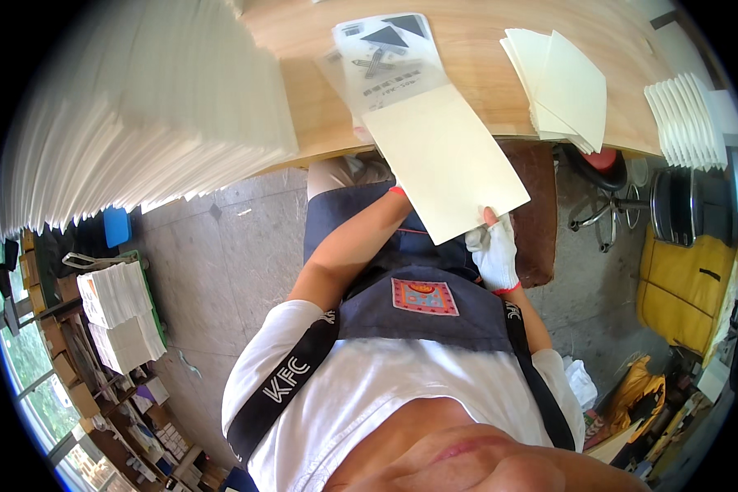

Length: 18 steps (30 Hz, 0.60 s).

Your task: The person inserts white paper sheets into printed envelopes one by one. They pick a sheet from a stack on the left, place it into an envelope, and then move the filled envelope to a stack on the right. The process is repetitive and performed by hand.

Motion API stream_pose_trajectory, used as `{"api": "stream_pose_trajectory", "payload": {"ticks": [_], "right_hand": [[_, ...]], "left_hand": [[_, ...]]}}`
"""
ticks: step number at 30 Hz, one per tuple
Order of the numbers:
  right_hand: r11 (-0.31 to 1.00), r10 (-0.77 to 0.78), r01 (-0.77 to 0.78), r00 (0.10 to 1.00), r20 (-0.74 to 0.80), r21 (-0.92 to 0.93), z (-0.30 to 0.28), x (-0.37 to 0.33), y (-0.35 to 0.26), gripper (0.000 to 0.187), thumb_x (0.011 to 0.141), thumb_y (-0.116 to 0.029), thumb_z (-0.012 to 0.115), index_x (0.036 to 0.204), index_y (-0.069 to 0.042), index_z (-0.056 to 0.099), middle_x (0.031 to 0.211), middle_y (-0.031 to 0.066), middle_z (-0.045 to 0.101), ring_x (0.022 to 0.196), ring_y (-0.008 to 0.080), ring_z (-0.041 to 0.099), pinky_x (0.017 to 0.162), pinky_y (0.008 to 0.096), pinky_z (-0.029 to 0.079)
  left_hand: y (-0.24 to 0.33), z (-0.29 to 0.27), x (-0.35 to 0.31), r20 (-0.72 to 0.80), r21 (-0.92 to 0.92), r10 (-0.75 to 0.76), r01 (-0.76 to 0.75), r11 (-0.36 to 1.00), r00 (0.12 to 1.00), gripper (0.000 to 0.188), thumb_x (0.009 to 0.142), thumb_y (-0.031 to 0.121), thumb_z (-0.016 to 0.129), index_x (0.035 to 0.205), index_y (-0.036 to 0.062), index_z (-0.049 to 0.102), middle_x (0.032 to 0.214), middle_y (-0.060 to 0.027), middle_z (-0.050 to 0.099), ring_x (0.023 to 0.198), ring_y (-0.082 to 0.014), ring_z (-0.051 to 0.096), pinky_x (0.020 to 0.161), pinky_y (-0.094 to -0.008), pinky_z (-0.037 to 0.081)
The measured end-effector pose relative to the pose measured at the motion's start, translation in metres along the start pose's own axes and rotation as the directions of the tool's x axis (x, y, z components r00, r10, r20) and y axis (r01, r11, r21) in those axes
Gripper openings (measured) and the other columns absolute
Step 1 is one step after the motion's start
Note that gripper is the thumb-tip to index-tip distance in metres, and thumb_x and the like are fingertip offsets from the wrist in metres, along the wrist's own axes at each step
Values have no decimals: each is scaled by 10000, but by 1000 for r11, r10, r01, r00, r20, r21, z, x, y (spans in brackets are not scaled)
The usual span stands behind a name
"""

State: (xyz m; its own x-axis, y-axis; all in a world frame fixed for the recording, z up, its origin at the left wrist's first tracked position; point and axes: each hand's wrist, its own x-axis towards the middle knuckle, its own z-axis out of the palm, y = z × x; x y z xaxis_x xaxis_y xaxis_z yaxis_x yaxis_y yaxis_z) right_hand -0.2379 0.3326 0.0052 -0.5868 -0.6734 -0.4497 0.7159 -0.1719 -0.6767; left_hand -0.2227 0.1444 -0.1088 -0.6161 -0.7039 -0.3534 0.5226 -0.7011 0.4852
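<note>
Cream card sheet (444, 164), long axis running up-left to table (484, 90), pinched at lower-right corner by gloved right hand (495, 252); left hand's (361, 131) grip hidden behind sheet, can't tell.

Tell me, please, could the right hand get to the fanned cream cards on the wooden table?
Probably yes, once freed: the right hand grips the cream sheet, and nothing lies between it and the fanned cream cards on the wooden table.
</note>
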Motion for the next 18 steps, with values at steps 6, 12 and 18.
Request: {"api": "stream_pose_trajectory", "payload": {"ticks": [6,12,18], "right_hand": [[986,162,-163,986,-34,-39,-5,33,31,223,915,-155,495,1115,-57,488,916,75,582,681,187,608,576,304,553],[777,162,-215,977,142,592,23,122,69,276,942,-106,398,1187,19,417,1134,168,512,1067,314,519,933,435,464],[973,232,-229,951,203,-37,28,115,53,286,948,-148,354,1168,-2,462,945,158,596,854,255,609,744,359,519]], "left_hand": [[-17,-38,-29,17,-6,-140,140,990,990,372,871,115,522,1217,9,431,1061,-130,560,977,-189,547,810,-293,464],[-27,-66,-29,-164,598,0,99,795,987,258,899,161,501,1108,11,528,963,-80,604,850,-153,585,719,-281,495],[26,-66,-39,-129,379,-363,384,842,923,305,913,195,447,1161,19,468,1102,-154,548,885,-288,606,717,-402,537]]}}
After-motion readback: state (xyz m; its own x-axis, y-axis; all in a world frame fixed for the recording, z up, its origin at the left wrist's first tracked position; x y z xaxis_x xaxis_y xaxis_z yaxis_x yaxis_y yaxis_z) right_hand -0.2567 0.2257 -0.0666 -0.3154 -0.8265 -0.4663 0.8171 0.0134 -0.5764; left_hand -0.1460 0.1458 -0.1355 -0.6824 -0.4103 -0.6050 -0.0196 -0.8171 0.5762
